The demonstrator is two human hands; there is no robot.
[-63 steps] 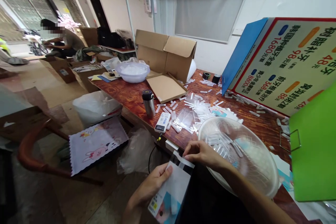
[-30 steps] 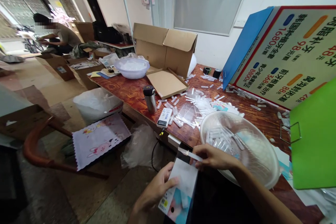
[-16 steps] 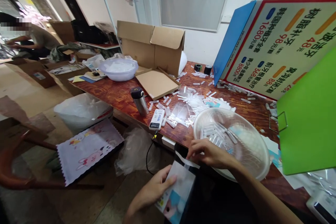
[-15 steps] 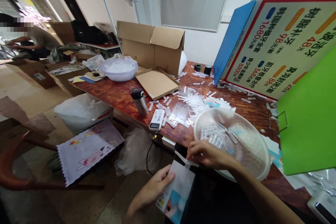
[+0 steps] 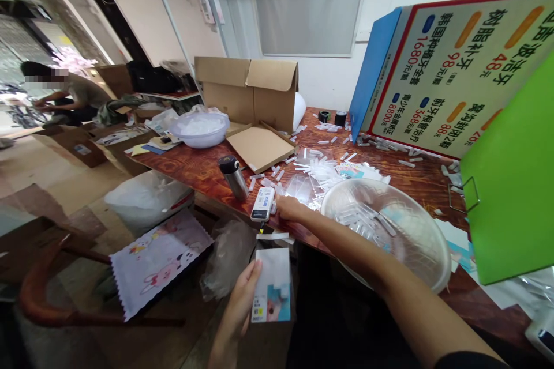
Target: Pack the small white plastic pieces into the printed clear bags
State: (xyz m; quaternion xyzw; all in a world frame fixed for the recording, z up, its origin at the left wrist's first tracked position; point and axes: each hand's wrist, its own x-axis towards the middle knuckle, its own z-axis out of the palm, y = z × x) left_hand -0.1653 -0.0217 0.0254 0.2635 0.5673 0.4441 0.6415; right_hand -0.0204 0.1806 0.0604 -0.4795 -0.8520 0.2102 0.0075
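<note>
Right hand moved beside white oblong device, grip unclear; left hand below pinches clear card-filled sleeve, apparently steadying it.

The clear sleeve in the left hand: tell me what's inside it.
The clear sleeve holds a card, white above with a blue-and-pink picture below. The left hand covers part of its left edge; whatever lies behind the card is hidden.
</note>
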